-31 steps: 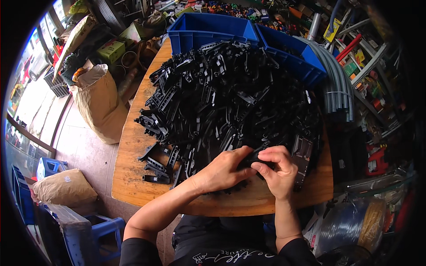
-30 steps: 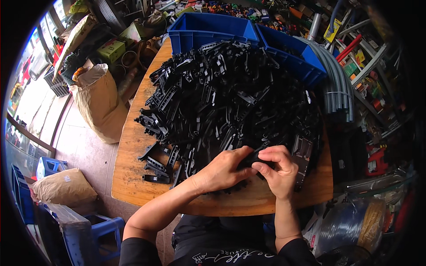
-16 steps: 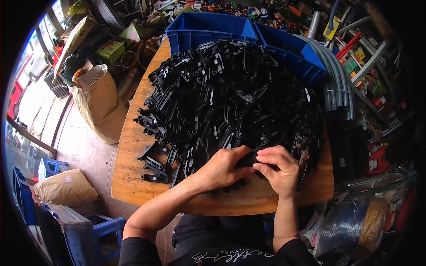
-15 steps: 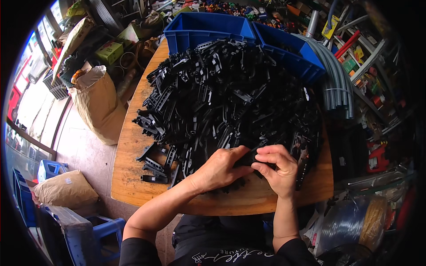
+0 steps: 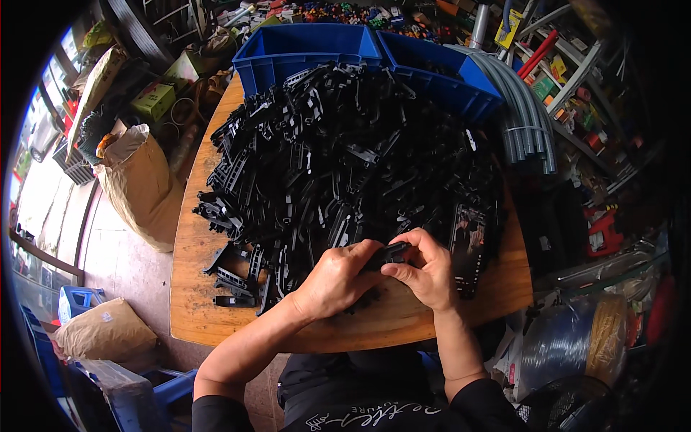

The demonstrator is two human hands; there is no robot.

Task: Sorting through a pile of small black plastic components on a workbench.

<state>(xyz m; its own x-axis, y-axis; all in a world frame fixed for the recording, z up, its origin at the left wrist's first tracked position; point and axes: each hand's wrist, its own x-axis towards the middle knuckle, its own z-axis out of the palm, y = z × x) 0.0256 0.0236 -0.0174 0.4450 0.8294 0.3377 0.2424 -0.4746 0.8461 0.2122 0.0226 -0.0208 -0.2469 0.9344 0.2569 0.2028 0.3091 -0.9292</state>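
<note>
Both hands are pinching one small black plastic part (image 5: 392, 253) at the near table (image 5: 194, 317) edge: left hand (image 5: 338, 279) curled over it, right hand (image 5: 425, 270) gripping its end. Behind sits a huge pile (image 5: 345, 158) of matching parts, too many to count, plus two blue bins (image 5: 288, 54).

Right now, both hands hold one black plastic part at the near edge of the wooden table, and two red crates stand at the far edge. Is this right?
Not quite: the two crates are blue, not red, as the head view shows. The left hand and right hand do hold one black plastic part near the wooden table edge.
</note>
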